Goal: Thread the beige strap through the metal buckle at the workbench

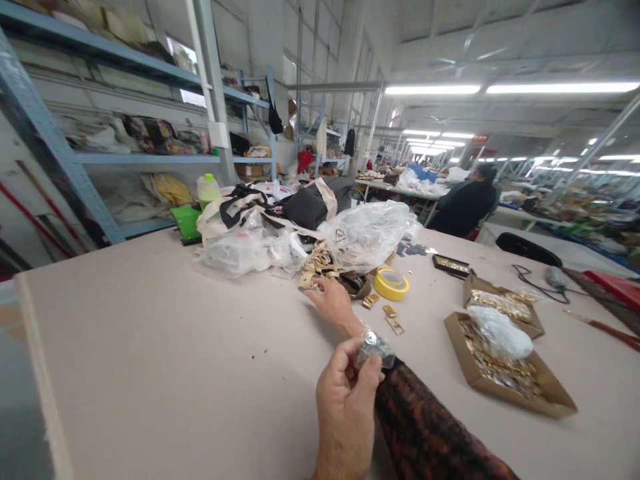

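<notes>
Small clear-wrapped metallic piece (374, 348) is pinched between thumb and fingers of your left hand (346, 410), before right wrist. Your right hand (334, 303) reaches tan straps (320, 260); cannot tell if fingers grip. Step seems strap picking; next move probably calls for careful pinch.

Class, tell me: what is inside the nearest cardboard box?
The box holds small gold-coloured pieces, with a plastic bag on them. Whatever lies under the bag and the top layer is covered.
</notes>
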Motion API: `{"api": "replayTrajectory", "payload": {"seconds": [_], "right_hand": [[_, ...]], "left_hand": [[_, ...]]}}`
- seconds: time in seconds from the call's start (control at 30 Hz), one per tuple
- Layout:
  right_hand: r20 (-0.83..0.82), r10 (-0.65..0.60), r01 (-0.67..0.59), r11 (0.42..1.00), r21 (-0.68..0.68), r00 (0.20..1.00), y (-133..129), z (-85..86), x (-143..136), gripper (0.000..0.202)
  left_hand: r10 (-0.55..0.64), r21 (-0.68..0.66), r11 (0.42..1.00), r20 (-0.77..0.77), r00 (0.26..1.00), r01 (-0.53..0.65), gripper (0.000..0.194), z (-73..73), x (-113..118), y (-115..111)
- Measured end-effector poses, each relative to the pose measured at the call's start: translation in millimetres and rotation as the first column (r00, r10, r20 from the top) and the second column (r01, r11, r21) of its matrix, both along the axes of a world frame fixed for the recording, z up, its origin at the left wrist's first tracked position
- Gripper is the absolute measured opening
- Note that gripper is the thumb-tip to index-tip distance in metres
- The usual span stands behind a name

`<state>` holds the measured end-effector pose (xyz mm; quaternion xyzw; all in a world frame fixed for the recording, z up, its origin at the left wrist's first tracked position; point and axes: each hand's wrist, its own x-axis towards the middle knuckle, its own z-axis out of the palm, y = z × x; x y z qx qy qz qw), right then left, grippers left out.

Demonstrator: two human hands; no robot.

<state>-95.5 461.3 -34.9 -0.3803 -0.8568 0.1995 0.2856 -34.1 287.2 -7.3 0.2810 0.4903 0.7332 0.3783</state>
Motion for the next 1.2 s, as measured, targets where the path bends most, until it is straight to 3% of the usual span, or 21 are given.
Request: {"api": "replayTrajectory", "payload": {"seconds": [0.1, 0.2, 0.33, 0.43, 0.53, 0.7, 0.9, 1.0, 1.1, 1.2], "right_hand": [[0.004, 0.023, -0.023, 1.0, 0.017, 1.0, 0, -0.7, -10, 0.013], [-0.027, 0.038, -0.036, 0.998, 0.051, 0.999, 8, 6.9, -12, 0.023], [-0.112, -0.047, 0.059, 0.992, 0.108, 0.993, 33, 26.8, -18, 0.033], [-0.109, -0.052, 0.061, 0.995, 0.083, 0.993, 50, 36.1, -23, 0.05], [-0.11, -0.038, 0.041, 0.999, 0.019, 0.993, 54, 35.1, -17, 0.034], [-0.237, 0.019, -0.034, 0.998, -0.061, 0.971, 37, 23.3, 22, 0.008], [-0.413, 0.01, -0.106, 0.972, -0.211, 0.911, 15, 13.0, 73, 0.043], [-0.433, 0.028, -0.154, 0.953, -0.26, 0.901, 1, 11.9, 100, 0.041], [-0.4, 0.105, -0.196, 0.961, -0.195, 0.911, -18, 11.1, 126, 0.026], [-0.275, 0.239, -0.248, 0.969, 0.002, 0.931, -38, 8.5, 146, 0.013]], "left_hand": [[-0.002, 0.024, 1.0, 0.025, 1.0, 0.002, 0.042, -5.8, -3, 2], [0.005, 0.029, 1.0, 0.063, 0.998, -0.006, 0.045, -5.1, -4, 3], [0.048, 0.015, 0.999, 0.108, 0.993, -0.05, 0.048, 7.3, -2, 0], [0.083, -0.003, 0.996, 0.138, 0.987, -0.084, 0.048, 14.2, -1, -2], [0.085, -0.012, 0.996, 0.135, 0.987, -0.085, 0.044, 11.9, -2, 0], [0.014, 0.019, 1.0, 0.103, 0.995, -0.016, 0.042, -3.8, -1, 4], [-0.053, 0.007, 0.999, 0.06, 0.997, 0.052, 0.036, -8.0, 1, 5], [-0.06, 0.015, 0.998, 0.052, 0.997, 0.06, 0.034, -9.3, -3, 5], [-0.001, 0.064, 0.998, 0.125, 0.992, -0.007, 0.034, -14.5, -13, 9], [0.074, 0.088, 0.991, 0.271, 0.96, -0.102, 0.039, -18.9, -26, 16]]}}
